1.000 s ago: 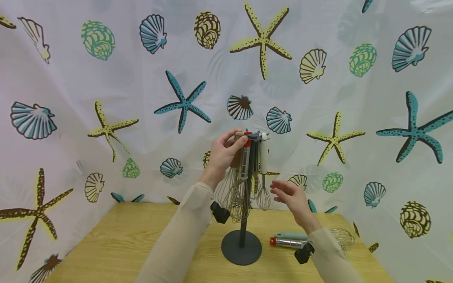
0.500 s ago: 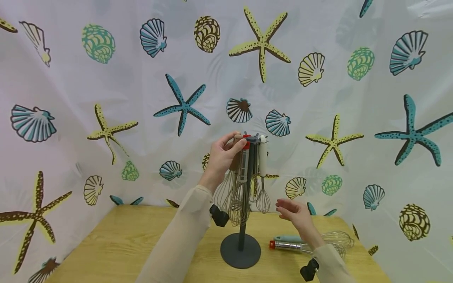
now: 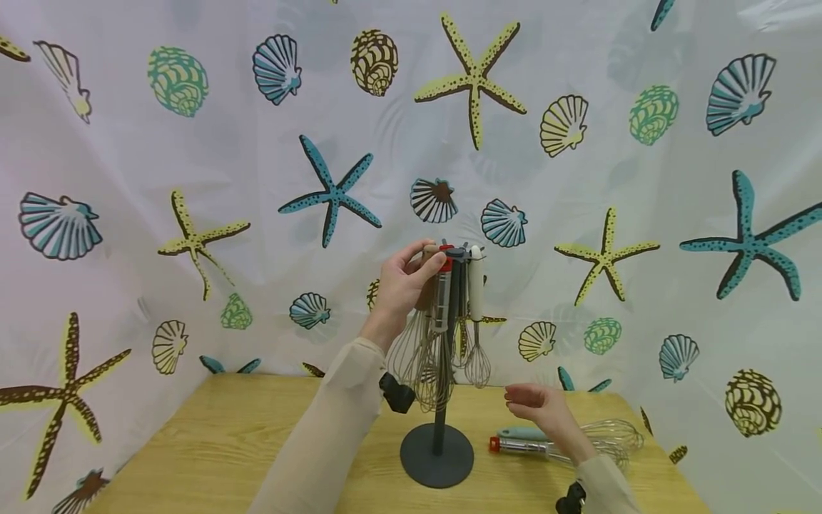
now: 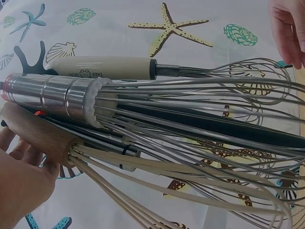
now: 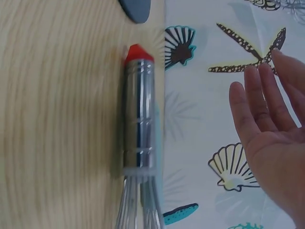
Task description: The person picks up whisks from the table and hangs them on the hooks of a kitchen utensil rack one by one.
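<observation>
At the top of a dark grey hanging rack (image 3: pixel 437 464), my left hand (image 3: pixel 399 285) grips the wooden handle of a whisk (image 4: pixel 43 136), fingers behind it and thumb in front. Right beside it hangs a steel-handled whisk (image 4: pixel 66 98) with a red end. A small cream-handled whisk (image 3: pixel 476 289) hangs on the rack's right side, with other dark-handled utensils partly hidden between. My right hand (image 3: pixel 544 414) holds nothing, fingers relaxed, over the table. Under it lie a steel whisk with a red end (image 5: pixel 139 112) and a whisk with a pale teal handle (image 3: pixel 521 432).
The rack's round base stands on a light wooden table (image 3: pixel 257 428). A white curtain (image 3: pixel 385 157) printed with shells and starfish closes off the back and both sides. The lying whisks' wire heads point right, near the table's right edge.
My right hand has moved down, away from the hanging whisks and toward those lying on the table. My left hand stays at the rack's top.
</observation>
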`<state>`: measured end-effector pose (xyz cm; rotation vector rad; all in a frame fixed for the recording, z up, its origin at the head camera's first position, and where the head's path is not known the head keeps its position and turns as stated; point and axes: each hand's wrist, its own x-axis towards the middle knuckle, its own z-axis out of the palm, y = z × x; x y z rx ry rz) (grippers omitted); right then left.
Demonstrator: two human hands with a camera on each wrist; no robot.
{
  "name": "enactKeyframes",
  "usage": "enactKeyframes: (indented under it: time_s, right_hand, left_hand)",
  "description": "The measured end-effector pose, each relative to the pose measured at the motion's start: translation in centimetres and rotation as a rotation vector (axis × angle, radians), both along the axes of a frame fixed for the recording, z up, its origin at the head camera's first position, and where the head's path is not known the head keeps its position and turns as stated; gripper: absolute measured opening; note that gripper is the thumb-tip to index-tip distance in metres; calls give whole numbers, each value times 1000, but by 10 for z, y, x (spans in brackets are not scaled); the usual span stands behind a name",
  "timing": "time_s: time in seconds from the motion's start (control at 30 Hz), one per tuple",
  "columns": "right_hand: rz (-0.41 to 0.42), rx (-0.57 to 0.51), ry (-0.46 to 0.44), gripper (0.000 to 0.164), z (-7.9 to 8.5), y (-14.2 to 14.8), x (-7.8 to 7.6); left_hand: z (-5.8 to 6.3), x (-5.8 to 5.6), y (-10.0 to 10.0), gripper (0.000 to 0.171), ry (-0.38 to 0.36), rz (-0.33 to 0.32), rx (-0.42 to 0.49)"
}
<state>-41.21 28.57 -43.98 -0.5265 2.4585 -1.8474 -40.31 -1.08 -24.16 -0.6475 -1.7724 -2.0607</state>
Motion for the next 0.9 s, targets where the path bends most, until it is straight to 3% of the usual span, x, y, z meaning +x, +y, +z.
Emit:
enactKeyframes:
  time_s: [0.23, 0.67, 0.9]
  right_hand:
    - [61, 58, -46, 49, -10, 11, -2]
    - [90, 161, -86, 45, -29, 23, -4]
    - [124, 201, -57, 43, -33, 27, -7]
  left_hand:
    - [1, 2, -1, 35, -7, -10, 12]
    - [-1, 0, 0, 37, -17, -2, 11]
    - [0, 1, 1, 35, -1, 5, 15]
